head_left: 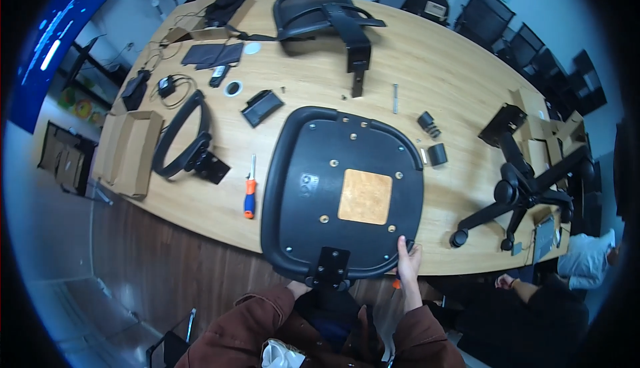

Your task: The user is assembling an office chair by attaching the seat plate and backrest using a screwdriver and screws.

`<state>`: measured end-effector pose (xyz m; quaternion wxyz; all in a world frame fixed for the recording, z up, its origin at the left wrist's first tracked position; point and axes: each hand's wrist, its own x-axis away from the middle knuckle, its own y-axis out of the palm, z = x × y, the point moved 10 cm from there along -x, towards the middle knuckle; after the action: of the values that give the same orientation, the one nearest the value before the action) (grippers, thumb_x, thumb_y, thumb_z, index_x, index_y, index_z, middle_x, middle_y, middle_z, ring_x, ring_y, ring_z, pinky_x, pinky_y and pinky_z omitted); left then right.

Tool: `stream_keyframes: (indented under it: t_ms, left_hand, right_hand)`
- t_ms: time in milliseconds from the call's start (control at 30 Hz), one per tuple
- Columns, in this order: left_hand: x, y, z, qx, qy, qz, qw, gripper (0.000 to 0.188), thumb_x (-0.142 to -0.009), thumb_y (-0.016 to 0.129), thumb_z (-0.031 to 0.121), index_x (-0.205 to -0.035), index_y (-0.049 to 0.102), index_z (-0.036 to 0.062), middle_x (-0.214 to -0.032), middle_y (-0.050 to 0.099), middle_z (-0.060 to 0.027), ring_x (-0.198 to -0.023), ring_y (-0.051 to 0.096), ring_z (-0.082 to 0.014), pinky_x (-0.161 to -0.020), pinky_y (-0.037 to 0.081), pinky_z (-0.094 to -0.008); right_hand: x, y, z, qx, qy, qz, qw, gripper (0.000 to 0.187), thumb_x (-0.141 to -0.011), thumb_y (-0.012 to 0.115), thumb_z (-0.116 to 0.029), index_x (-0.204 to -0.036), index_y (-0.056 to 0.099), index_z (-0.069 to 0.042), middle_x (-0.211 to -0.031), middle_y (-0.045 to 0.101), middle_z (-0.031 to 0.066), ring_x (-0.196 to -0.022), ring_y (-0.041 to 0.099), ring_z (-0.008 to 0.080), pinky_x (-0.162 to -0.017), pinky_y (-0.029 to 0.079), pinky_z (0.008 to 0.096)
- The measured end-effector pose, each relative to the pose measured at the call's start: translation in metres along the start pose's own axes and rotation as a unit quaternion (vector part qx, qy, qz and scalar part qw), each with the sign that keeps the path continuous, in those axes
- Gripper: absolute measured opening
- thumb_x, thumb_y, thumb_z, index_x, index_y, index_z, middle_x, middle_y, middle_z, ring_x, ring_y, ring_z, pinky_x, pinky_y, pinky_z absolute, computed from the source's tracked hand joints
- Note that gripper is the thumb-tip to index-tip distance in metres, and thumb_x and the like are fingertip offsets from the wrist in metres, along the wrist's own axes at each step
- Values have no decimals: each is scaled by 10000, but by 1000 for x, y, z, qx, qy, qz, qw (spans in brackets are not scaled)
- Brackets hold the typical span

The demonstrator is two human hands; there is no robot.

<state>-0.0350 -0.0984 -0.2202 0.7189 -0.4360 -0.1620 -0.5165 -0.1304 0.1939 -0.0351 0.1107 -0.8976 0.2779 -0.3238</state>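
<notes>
A black chair seat (300, 198) lies underside up at the table's near edge, with screw holes and a bare wooden square (365, 197). A black metal bracket (332, 266) is on its near edge. My right hand (410, 261) grips the seat's near right corner, thumb on top. Below the near left edge is my left hand (298, 289), its fingers hidden by the seat. Left of the seat lies a screwdriver (250, 198) with an orange and blue handle. Farther left is a black looped armrest (187, 138) with a mounting plate.
The chair backrest (313, 11) lies at the far side. A wheeled chair base (527, 191) stands at the right. An open cardboard box (127, 155) is at the left. A hex key (395, 99) and small black parts (437, 155) lie nearby. Another person's hand (505, 281) shows at right.
</notes>
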Motion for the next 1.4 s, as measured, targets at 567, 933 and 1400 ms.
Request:
stream_keyframes:
  t_ms: [567, 933, 1400]
  left_hand:
    - [268, -225, -188, 524, -188, 455, 695, 387, -980, 723, 371, -1050, 697, -9, -905, 741, -78, -808, 723, -202, -747, 585, -371]
    - [192, -372, -289, 726, 18, 518, 452, 562, -973, 735, 461, -1340, 576, 65, -1274, 678, -75, -1185, 639, -202, -1069, 468, -413]
    - [214, -399, -315, 729, 96, 593, 326, 395, -998, 699, 425, -1151, 725, 61, -1117, 762, -83, -984, 717, -219, -941, 558, -376]
  right_hand:
    - [-27, -87, -33, 26, 18, -41, 999, 468, -964, 746, -443, -1078, 564, -27, -789, 615, 74, -379, 473, 108, -341, 375, 270]
    - [-90, -53, -86, 64, -11, -52, 997, 564, -943, 742, -506, -1154, 629, 5, -981, 671, 85, -403, 487, 87, -379, 382, 243]
    - [-62, -64, -164, 46, -52, 63, 996, 511, -973, 716, -505, -1033, 676, 1, -670, 583, 20, -391, 466, 78, -380, 357, 262]
